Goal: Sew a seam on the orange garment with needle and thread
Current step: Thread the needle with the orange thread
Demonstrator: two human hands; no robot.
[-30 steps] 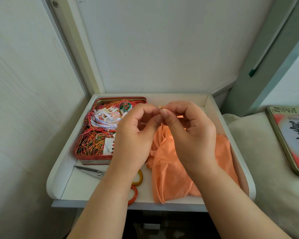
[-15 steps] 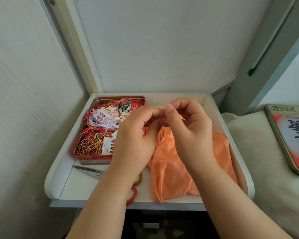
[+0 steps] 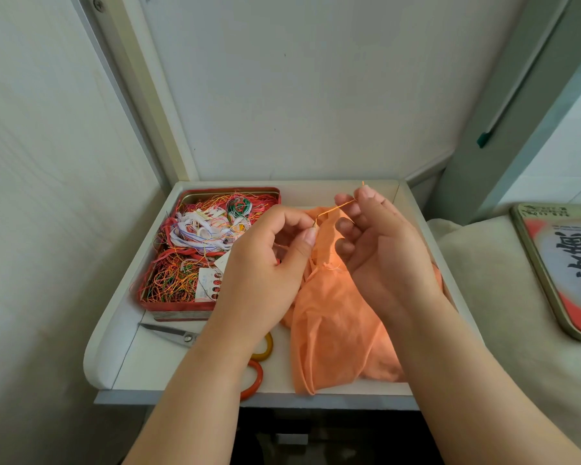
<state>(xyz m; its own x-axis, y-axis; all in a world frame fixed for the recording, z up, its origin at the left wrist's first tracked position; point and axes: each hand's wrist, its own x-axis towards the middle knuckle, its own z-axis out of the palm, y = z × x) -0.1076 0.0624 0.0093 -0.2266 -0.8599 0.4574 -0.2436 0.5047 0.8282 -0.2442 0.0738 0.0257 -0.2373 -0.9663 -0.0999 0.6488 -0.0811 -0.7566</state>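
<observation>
Two hands: both up over the white desk (image 3: 155, 357), close together in the head view, the only view.
Left hand (image 3: 265, 270): fingers curled, thumb and forefinger pinching the raised edge of the orange garment (image 3: 336, 330); a dark sliver at the pinch may be the needle, too small to be sure.
Right hand (image 3: 383, 250): at 3 o'clock of the left one, palm turned toward it, thumb and forefinger nipping the orange thread (image 3: 337, 207), the other fingers loosely bent.
Thread: runs taut from the left hand's pinch up toward 2 o'clock into the right hand's fingertips, a short tail poking out beyond them.
Garment: bunched on the right half of the desk, its top lifted between the hands, the rest draped down to the near edge at 6 o'clock.
Tin (image 3: 168, 307): red, open, at 9 o'clock of the hands on the desk's left half, stuffed with tangled threads of orange, red, white and green, a paper card lying on the heap.
Scissors (image 3: 182, 335): lying at 6 o'clock of the tin, blades toward 9 o'clock, orange and yellow loops partly under the left wrist.
Off-desk: at 3 o'clock, a flat tin lid (image 3: 557, 273) with large dark characters, resting on a pale cloth surface.
</observation>
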